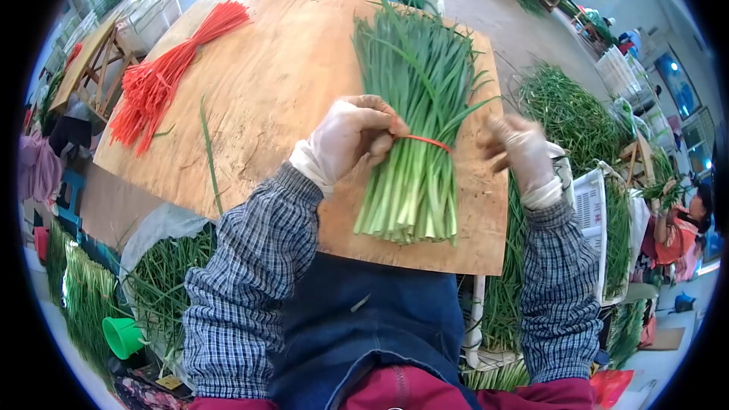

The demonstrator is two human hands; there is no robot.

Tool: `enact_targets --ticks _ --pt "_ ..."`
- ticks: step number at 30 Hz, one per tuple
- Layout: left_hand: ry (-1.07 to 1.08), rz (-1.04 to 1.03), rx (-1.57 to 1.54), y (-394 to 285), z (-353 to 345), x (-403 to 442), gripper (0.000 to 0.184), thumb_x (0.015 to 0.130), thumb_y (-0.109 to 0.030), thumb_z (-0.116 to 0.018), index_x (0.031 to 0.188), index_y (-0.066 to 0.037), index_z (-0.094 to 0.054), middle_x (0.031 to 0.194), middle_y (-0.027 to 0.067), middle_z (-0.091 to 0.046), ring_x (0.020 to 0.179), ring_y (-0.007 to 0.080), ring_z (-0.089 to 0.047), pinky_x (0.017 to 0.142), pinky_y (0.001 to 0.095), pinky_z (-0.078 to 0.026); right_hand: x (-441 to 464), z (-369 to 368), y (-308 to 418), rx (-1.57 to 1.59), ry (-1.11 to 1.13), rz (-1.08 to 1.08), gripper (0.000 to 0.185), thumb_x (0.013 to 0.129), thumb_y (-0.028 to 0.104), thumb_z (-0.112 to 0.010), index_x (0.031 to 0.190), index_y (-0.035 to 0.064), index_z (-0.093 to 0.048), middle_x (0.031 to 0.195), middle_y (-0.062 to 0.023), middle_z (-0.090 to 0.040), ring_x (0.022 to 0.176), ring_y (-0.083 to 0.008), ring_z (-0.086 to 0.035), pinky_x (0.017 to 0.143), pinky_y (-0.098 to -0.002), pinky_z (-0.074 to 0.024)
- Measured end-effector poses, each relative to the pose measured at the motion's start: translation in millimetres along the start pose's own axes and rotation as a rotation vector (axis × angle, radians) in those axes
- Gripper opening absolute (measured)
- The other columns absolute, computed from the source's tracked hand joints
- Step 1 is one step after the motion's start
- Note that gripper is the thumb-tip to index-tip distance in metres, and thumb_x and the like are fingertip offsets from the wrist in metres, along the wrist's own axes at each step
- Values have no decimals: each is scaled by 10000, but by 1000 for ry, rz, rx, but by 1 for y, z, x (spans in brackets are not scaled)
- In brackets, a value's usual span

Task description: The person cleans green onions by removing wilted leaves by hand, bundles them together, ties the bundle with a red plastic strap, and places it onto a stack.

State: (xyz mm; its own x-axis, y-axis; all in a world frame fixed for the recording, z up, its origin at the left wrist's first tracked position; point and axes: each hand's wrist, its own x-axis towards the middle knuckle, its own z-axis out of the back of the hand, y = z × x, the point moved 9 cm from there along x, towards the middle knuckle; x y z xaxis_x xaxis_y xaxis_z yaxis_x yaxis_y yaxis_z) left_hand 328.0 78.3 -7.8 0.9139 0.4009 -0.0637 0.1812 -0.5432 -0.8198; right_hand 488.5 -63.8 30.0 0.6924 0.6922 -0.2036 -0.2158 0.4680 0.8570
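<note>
A bundle of green chives lies on the wooden board, its pale cut stems towards me. A red tie crosses the bundle around its middle. My left hand, in a whitish glove, is closed at the bundle's left side, thumb and fingers pinching the end of the red tie. To the right of the bundle, my right hand, gloved too, is in the air and apart from the leaves. Its fingers are loosely bent, spread and slightly blurred, with nothing visible in them.
A pile of red ties lies at the board's left. One loose leaf is near its middle. Heaped chives and a white crate stand at the right. A green bucket is at lower left; another person is at far right.
</note>
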Motion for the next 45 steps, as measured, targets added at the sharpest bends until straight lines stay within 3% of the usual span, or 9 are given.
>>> enact_targets --ticks 12,17,25,28,31,36,39,42,45 --pt "-130 388 279 4 91 -8 28 747 -68 -450 757 -45 -463 622 48 -508 369 92 -301 345 264 -253 88 -115 40 74 238 -65 653 707 550 -634 1026 -17 -572 933 -121 -629 770 -290 -619 593 -407 -518" --pt "-96 525 401 9 100 2 68 686 -33 -438 733 -14 -484 584 45 -457 352 99 -290 346 266 -231 116 -152 42 485 303 -150 316 768 225 -666 963 -15 -599 863 -131 -649 693 -220 -640 655 -324 -539" --pt "145 480 1010 -31 47 2 96 672 -37 -493 712 36 -541 561 76 -477 397 138 -403 358 294 -301 74 -124 86 676 276 84 283 758 130 -609 972 -52 -575 852 -148 -638 679 -225 -633 640 -323 -540" --pt "461 -330 1512 -83 -29 -12 129 693 -43 -489 710 69 -550 573 160 -510 474 237 -499 438 332 -387 34 -73 138 662 189 401 274 723 59 -628 954 -78 -577 832 -186 -638 662 -212 -644 598 -315 -558" --pt "388 -979 1723 -124 -77 -48 167 716 -58 -485 727 91 -560 624 243 -538 587 337 -569 542 367 -449 -16 -20 189 493 11 863 272 763 140 -601 940 -66 -590 822 -175 -636 703 -197 -643 666 -288 -548" --pt "38 -635 1984 -145 -112 -42 200 763 -118 -503 796 65 -575 675 267 -563 648 383 -581 568 415 -467 -39 29 217 670 -16 936 299 866 257 -510 1003 9 -607 895 -94 -631 797 -153 -600 679 -277 -503" --pt "-222 -197 1873 -137 -93 -31 181 752 -114 -514 813 43 -578 764 228 -606 720 350 -607 641 401 -491 -73 25 211 249 -453 1343 221 805 164 -580 954 4 -614 820 -68 -636 709 -166 -595 630 -276 -482" --pt "-200 -295 1928 -75 -40 -2 199 768 -128 -516 859 43 -560 764 217 -616 720 356 -608 640 403 -491 -28 -11 144 567 -474 1011 250 767 125 -628 954 -37 -593 787 -50 -631 692 -125 -565 615 -258 -449" --pt "-88 -255 1975 -84 -57 -5 194 765 -134 -524 874 24 -552 765 204 -620 739 347 -611 644 403 -491 -45 -8 157 379 -392 1113 226 774 127 -630 906 -51 -594 775 -62 -633 690 -125 -576 606 -266 -454"
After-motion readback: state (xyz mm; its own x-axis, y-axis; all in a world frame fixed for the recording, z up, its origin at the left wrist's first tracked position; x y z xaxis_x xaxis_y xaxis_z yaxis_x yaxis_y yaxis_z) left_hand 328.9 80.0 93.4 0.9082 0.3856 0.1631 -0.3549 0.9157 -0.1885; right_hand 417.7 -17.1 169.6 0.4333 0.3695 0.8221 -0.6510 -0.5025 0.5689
